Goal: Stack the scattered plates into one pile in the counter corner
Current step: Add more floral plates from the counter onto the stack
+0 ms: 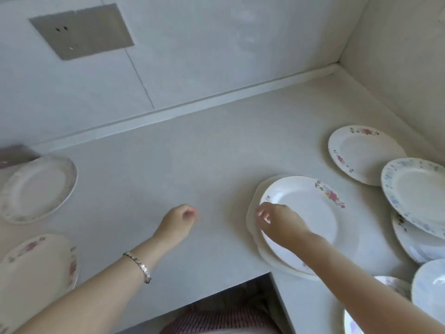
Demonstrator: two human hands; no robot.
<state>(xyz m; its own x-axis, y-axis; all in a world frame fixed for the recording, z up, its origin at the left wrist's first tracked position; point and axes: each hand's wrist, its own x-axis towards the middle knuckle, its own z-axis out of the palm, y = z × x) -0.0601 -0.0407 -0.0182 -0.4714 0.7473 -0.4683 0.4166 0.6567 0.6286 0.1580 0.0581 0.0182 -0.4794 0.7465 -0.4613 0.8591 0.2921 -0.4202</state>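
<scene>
Right grip (277,220) is curled over the rim of the round white china plate with pink flower sprigs (310,208), pinching the edge that faces the left grip. That plate sits on a plain cream plate (251,213), which peeks out just under the fingertips. Left grip (179,220) hangs loosely curled over the pale grey bench (192,153), holding nothing, a fair way left of the right grip.

My read: this little pile is about to go to the bench corner (334,73), which is far beyond the right grip and off to its right. So here's how I'd do it:

- Get the fingers under the cream plate, not just the top one. Glazed china slides, and lifting by the upper rim only will probably leave the lower plate behind.
- Bring the left grip in to the same rim, or under the near edge, so the pile stays level.
- Lift, don't drag. A white plate with a pink-flowered rim (361,153) lies beyond the right grip toward the corner, and a blue-flowered plate (414,189) sits to its right, overlapping another.
- Set it down flat, snug in the corner.

The pale scalloped plate (38,189) and the pink-patterned plate (36,266), both well left of the left grip, can wait.
</scene>
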